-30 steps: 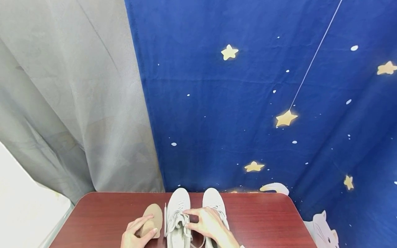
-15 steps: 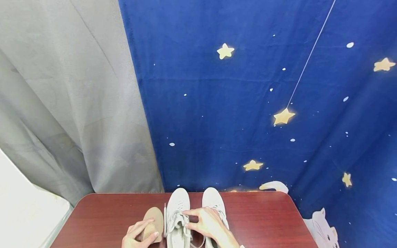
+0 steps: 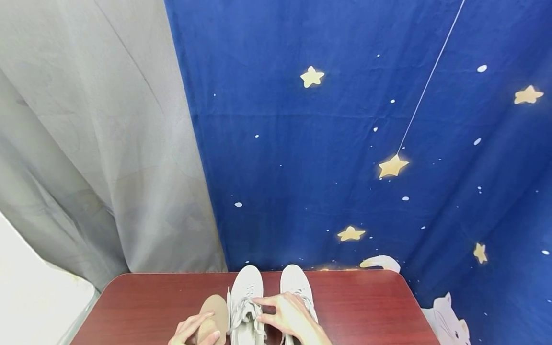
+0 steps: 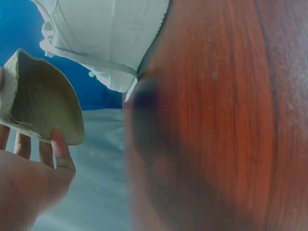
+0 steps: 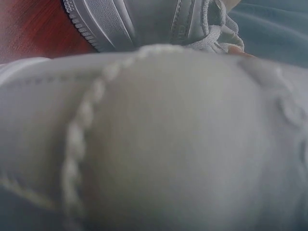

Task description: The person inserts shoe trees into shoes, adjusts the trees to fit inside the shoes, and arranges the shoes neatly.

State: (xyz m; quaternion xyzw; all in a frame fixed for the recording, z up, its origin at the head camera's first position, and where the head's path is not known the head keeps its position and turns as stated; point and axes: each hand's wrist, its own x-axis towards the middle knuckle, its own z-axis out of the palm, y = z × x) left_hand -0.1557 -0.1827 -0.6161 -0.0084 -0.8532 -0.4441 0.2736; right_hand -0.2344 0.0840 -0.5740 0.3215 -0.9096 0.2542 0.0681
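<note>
Toward six o'clock, around a white lace-up shoe (image 3: 247,283)
Left hand (image 3: 183,331) clamped on a hollow beige half-dome (image 3: 218,308), eight o'clock; right hand (image 3: 290,314), grip apart, at the shoe's tongue (image 3: 248,314).

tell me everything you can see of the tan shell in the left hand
The tan shell is thin-walled and hollow, with a rounded end pointing away from the person and a rough, uneven rim. It looks like moulded pulp. The left hand grips it by its edges, above the table. It is beside the shoe to its right, apart from it.
</note>
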